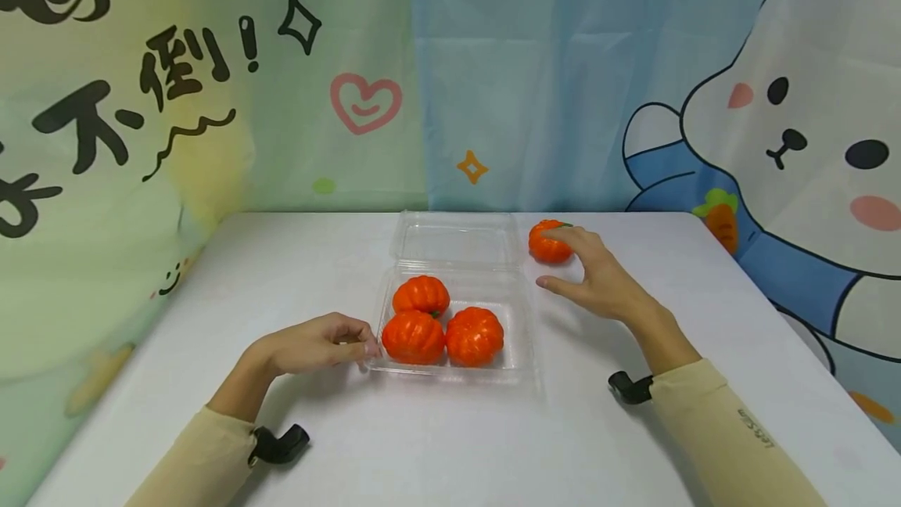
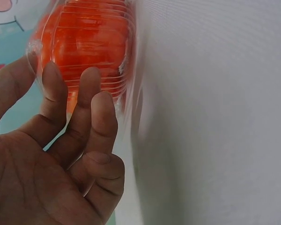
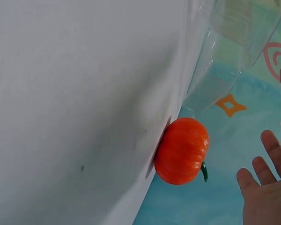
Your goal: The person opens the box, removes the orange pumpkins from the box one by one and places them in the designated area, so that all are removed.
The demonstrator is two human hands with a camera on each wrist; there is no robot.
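A clear plastic clamshell box stands on the table, its lid folded back. Three small orange toy pumpkins sit in its left and middle part. At the box's front left corner, my left hand pinches the rim; the left wrist view has its fingertips right at the ribbed wall. Behind and right of the box, another orange pumpkin with a green stem rests on the table. My right hand hovers beside it, thumb and fingers spread, holding nothing.
The white table ends at a printed cloth backdrop close behind the lid and the lone pumpkin. Black wrist-worn mounts stick out from both sleeves.
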